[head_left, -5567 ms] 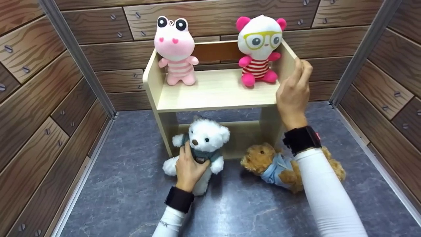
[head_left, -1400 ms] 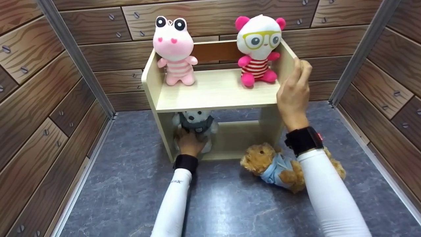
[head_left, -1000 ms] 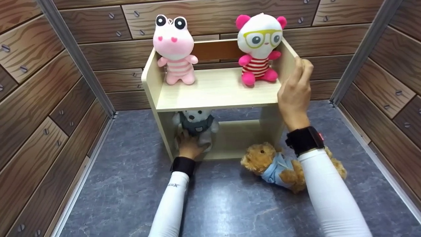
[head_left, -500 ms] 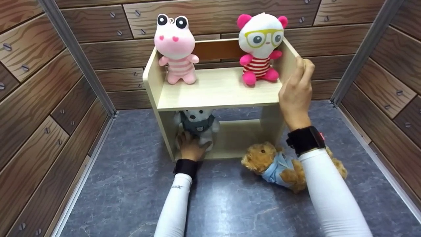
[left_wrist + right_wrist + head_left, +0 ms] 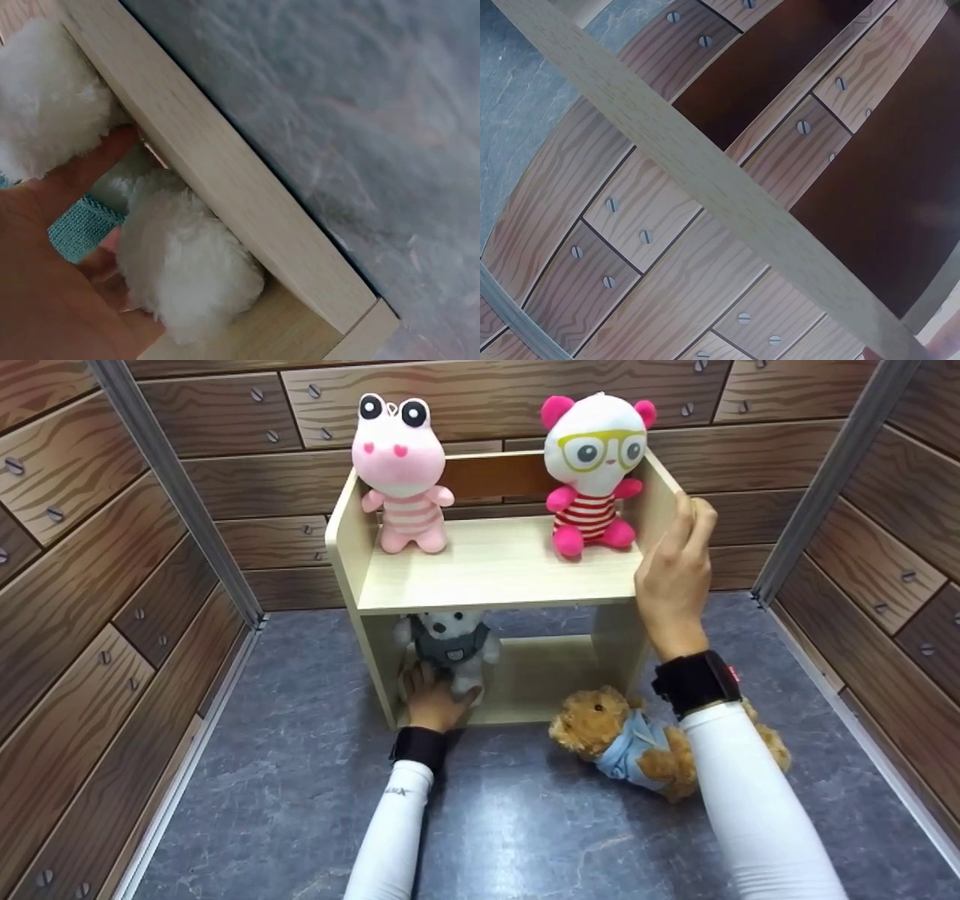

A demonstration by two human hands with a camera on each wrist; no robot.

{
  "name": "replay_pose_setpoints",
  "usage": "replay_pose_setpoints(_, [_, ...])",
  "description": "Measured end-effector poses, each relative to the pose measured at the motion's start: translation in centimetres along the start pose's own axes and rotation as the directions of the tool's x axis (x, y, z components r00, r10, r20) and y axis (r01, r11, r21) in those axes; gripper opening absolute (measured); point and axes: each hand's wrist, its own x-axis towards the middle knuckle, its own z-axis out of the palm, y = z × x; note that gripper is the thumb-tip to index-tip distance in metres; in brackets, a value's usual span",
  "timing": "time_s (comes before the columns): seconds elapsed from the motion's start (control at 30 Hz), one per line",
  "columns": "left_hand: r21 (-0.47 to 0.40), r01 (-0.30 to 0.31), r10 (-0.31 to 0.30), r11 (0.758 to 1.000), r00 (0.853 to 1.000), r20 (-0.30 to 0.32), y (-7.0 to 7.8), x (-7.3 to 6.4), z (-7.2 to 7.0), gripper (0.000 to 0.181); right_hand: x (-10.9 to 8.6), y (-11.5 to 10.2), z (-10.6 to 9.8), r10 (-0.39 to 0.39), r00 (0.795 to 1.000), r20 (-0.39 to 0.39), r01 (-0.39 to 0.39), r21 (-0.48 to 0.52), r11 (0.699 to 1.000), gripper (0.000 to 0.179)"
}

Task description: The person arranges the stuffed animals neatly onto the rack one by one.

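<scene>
My left hand [image 5: 435,701] reaches into the lower level of a small pale wooden shelf [image 5: 495,574]. Its spread fingers and thumb touch the legs of a white teddy bear [image 5: 448,649] in a dark vest. The bear sits upright at the lower left, the top of its head hidden by the upper board. Close up, the left wrist view has the fluffy feet beside the shelf's front edge, a finger between them. My right hand [image 5: 675,574] grips the right side panel, fingers bent over its edge; only a sliver of that hand shows in the right wrist view.
On the upper level sit a pink frog-eyed plush toy [image 5: 405,472] at left and a panda plush [image 5: 592,480] with yellow glasses at right. A brown teddy bear [image 5: 637,746] in blue lies on the grey floor, partly under my right forearm. Wood-patterned walls [image 5: 90,547] enclose the area.
The white teddy bear has gone from in front of the shelf into its lower left, carried by my left hand. Lately that hand's fingers have spread and drawn slightly down its legs. My right hand stays put.
</scene>
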Motion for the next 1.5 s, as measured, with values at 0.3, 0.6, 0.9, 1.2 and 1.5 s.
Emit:
replay_pose_setpoints(0.3, [0.008,0.033,-0.033,0.999,0.999,-0.007,0.4,0.1,-0.9,0.084,0.1,-0.4,-0.3,0.037,0.999,0.016,-0.037,0.013,0.999,0.050])
replay_pose_setpoints(0.6, [-0.001,0.032,-0.032,0.999,0.999,0.020,0.2,-0.2,-0.9,0.081,0.0,-0.3,-0.1,0.041,0.999,0.018,-0.041,0.015,0.999,0.049])
replay_pose_setpoints(0.9, [-0.026,0.008,-0.008,1.000,1.000,0.004,0.1,-0.3,-1.5,0.071,-0.1,-0.1,0.0,0.035,0.999,0.031,-0.035,0.010,0.999,0.051])
replay_pose_setpoints(1.2, [0.009,-0.110,0.109,0.994,0.955,-0.276,2.8,0.1,-5.8,0.042,0.0,-0.1,-0.1,0.035,0.999,0.037,-0.035,0.002,0.999,0.051])
replay_pose_setpoints(1.5, [-0.114,-0.238,0.120,0.965,0.780,-0.614,7.1,0.3,-13.2,0.015,-0.1,-0.2,0.0,0.031,0.999,0.018,-0.031,0.019,0.999,0.051])
